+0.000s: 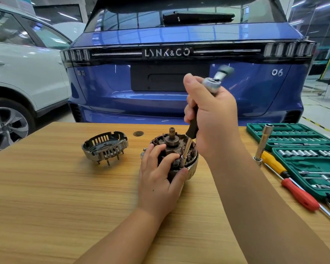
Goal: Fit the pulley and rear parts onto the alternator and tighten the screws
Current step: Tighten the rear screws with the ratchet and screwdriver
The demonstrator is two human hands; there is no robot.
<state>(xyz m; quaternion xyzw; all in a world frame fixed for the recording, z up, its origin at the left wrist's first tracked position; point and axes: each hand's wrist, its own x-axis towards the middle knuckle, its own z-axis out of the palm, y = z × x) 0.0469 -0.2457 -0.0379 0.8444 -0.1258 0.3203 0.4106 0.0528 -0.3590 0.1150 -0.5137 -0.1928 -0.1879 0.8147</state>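
At a wooden table [46, 197] in a workshop, a person steadies an alternator [179, 157] with the left hand [158, 180], fingers curled over its open top and thumb against the shiny lower shell. The unit stands upright near the middle of the table, its shaft pointing up and copper windings exposed. The right hand [213, 119] grips a socket driver [191, 138] by its black handle, fingers wrapped closed around it; the tool leans down and to the left, with its small socket tip set on the alternator's rim just beside the left fingers. A ratchet head [215, 80] pokes out above the fist, blurred. The rear cover [105, 147], a slotted metal cap with long bolts sticking out beneath, sits apart to the left. A small round disc [138, 133] lies behind it. On the right lie a green socket set case [301, 149], a standing extension bar [263, 143] and a screwdriver [291, 185] with a yellow, black and red handle. A blue car [179, 73] and a white car [17, 73] are parked behind.
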